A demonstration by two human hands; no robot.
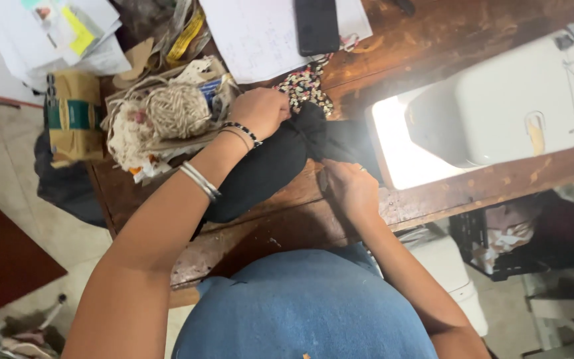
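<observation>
A stuffed black fabric bundle (pixel 267 169) lies across the wooden table (pixel 300 226). My left hand (pixel 260 110), with bangles and a beaded bracelet on the wrist, grips the bunched neck of the black fabric. My right hand (pixel 350 186) pinches the black cloth just below that, next to the lit bed of a white sewing machine (pixel 513 106). A patterned floral cloth (pixel 307 86) lies just behind the bundle.
A ball of twine (pixel 177 110) and scraps sit in a cardboard box at the left. White papers (pixel 254 33) and a black phone (pixel 317 25) lie at the back. Papers are stacked at the far left. A dark crate (pixel 499 246) stands on the floor.
</observation>
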